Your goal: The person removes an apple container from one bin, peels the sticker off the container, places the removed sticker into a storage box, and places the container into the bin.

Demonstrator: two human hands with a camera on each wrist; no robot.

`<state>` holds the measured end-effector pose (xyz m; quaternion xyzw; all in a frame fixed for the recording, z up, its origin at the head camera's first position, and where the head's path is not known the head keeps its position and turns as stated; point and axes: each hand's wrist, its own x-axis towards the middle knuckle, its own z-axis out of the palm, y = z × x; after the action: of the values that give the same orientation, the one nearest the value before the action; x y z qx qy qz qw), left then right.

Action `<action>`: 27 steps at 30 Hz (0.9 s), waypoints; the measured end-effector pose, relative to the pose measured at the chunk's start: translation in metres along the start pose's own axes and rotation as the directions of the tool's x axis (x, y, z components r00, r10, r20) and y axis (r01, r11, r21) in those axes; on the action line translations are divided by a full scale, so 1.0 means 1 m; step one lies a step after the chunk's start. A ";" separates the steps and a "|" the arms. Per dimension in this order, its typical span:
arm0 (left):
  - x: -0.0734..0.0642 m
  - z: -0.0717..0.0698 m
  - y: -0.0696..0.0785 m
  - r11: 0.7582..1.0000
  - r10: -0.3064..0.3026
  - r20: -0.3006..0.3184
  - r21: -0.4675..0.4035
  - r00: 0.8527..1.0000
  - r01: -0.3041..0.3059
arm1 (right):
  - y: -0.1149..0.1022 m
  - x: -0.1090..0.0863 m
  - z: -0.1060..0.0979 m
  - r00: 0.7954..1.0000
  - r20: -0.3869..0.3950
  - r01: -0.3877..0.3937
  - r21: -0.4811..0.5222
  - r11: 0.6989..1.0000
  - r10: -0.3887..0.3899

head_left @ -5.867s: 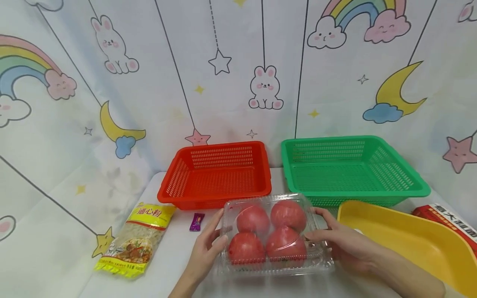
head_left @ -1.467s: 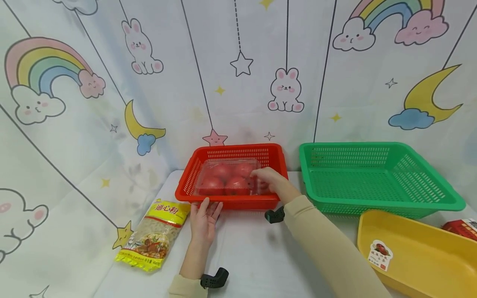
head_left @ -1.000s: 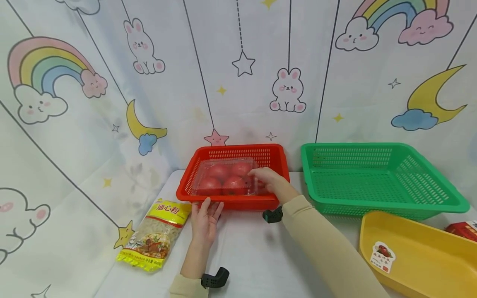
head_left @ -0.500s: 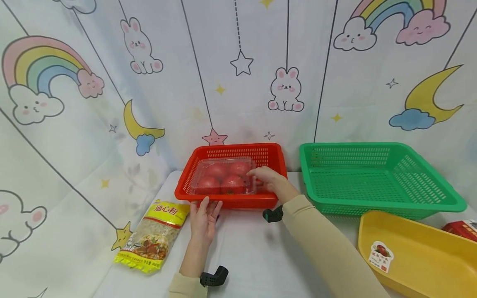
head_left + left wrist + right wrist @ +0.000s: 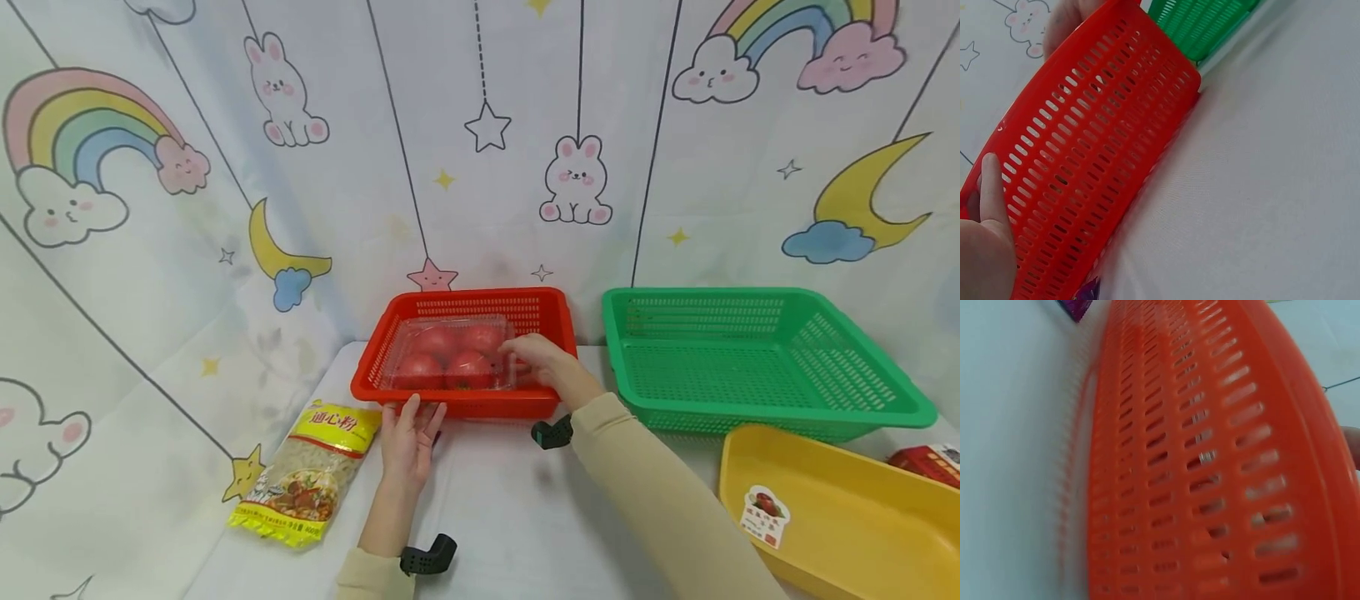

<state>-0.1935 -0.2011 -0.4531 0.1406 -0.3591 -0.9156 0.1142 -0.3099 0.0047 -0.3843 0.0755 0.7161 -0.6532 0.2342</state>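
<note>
In the head view, a clear plastic box of tomatoes (image 5: 450, 354) lies inside the red basket (image 5: 480, 408), toward its left side. My right hand (image 5: 551, 367) reaches over the basket's right front; its bent fingers hold the right end of the box. Most of that hand is hidden behind the basket wall in the right wrist view. My left hand (image 5: 405, 442) is in front of the basket, fingers extended and spread, tips right at the front rim. In the left wrist view, one straight finger (image 5: 991, 194) lies along the perforated red wall.
A bag of macaroni (image 5: 311, 471) lies at the left. The green basket (image 5: 750, 412) stands to the right of the red one, with a yellow tray (image 5: 847, 508) in front and a red box (image 5: 926, 462) behind it. A purple wrapper (image 5: 1088, 289) lies by the red basket.
Both hands earlier held the tomato box above the table; now it sits in the red basket. It has slid slightly left since, and the left hand is at the basket rim.
</note>
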 end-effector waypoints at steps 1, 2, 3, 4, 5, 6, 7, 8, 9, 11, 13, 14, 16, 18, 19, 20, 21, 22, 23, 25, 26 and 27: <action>0.000 -0.001 0.000 1.000 -0.002 0.000 0.003 1.000 0.002 | 0.000 -0.001 -0.001 1.000 0.001 0.006 -0.018 1.000 -0.006; 0.000 -0.001 0.001 1.000 -0.004 -0.002 0.004 1.000 0.004 | 0.000 -0.001 -0.002 1.000 0.003 0.014 -0.036 0.999 -0.013; 0.000 -0.001 0.001 1.000 -0.004 0.000 0.009 1.000 0.004 | 0.000 -0.002 -0.004 1.000 0.003 0.021 -0.056 0.998 -0.021; 0.000 -0.001 0.001 1.000 -0.007 -0.001 0.007 1.000 0.007 | -0.001 -0.003 -0.006 1.000 0.003 0.027 -0.070 0.997 -0.027; 0.000 -0.001 0.002 1.000 -0.010 0.001 0.010 1.000 0.010 | -0.001 -0.004 -0.008 0.999 0.005 0.035 -0.081 0.996 -0.035; 0.000 -0.002 0.002 1.000 -0.014 0.003 0.014 1.000 0.014 | -0.003 -0.005 -0.010 0.999 0.010 0.042 -0.083 0.996 -0.042; 0.000 -0.002 0.003 1.000 -0.016 0.005 0.020 1.000 0.016 | -0.005 -0.007 -0.012 0.999 0.012 0.045 -0.081 0.996 -0.044; 0.001 -0.001 0.003 1.000 -0.019 0.006 0.022 1.000 0.019 | -0.007 -0.010 -0.013 0.999 0.017 0.048 -0.074 0.996 -0.047; 0.001 -0.001 0.004 0.999 -0.022 0.008 0.028 1.000 0.022 | -0.009 -0.012 -0.015 0.998 0.025 0.055 -0.067 0.996 -0.053; 0.002 -0.002 0.004 0.999 -0.028 0.011 0.033 1.000 0.027 | -0.014 -0.017 -0.017 0.997 0.046 0.063 -0.043 0.997 -0.062; 0.003 -0.003 0.005 0.998 -0.032 0.006 0.045 0.999 0.032 | -0.019 -0.022 -0.018 0.995 0.066 0.077 -0.024 0.997 -0.076; 0.003 -0.003 0.004 0.998 -0.033 0.003 0.054 0.999 0.033 | -0.022 -0.025 -0.019 0.993 0.079 0.091 -0.020 0.996 -0.089; 0.001 -0.005 0.004 0.996 -0.036 0.004 0.085 0.999 0.035 | -0.025 -0.029 -0.020 0.990 0.095 0.110 -0.008 0.994 -0.109; -0.001 -0.007 0.002 0.991 -0.039 0.011 0.126 0.999 0.037 | -0.026 -0.033 -0.022 0.988 0.101 0.121 -0.004 0.993 -0.120; -0.004 -0.009 0.001 0.989 -0.042 0.020 0.145 0.999 0.039 | -0.026 -0.036 -0.024 0.987 0.105 0.124 -0.004 0.992 -0.123; -0.006 -0.011 0.000 0.985 -0.046 0.034 0.165 0.998 0.040 | -0.025 -0.038 -0.025 0.986 0.108 0.127 -0.001 0.992 -0.126; -0.008 -0.013 -0.001 0.983 -0.053 0.050 0.180 0.997 0.043 | -0.024 -0.040 -0.027 0.986 0.109 0.128 -0.002 0.992 -0.127; -0.010 -0.015 -0.001 0.979 -0.061 0.063 0.196 0.996 0.048 | -0.023 -0.042 -0.028 0.985 0.111 0.134 -0.008 0.991 -0.132; -0.013 -0.017 -0.002 0.976 -0.066 0.076 0.214 0.995 0.049 | -0.022 -0.044 -0.030 0.984 0.113 0.138 -0.011 0.990 -0.136; -0.017 -0.020 -0.003 0.969 -0.079 0.112 0.240 0.991 0.050 | -0.020 -0.049 -0.034 0.981 0.127 0.150 -0.013 0.989 -0.148; -0.019 -0.020 -0.004 0.966 -0.084 0.131 0.254 0.988 0.049 | -0.020 -0.052 -0.036 0.979 0.131 0.156 -0.013 0.988 -0.153; -0.020 -0.020 -0.004 0.962 -0.091 0.149 0.270 0.985 0.048 | -0.019 -0.055 -0.039 0.978 0.137 0.162 -0.017 0.987 -0.158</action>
<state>-0.1685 -0.2044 -0.4667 0.0931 -0.4811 -0.8711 0.0327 -0.2787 0.0510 -0.3421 -0.0300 0.7113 -0.6636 0.2298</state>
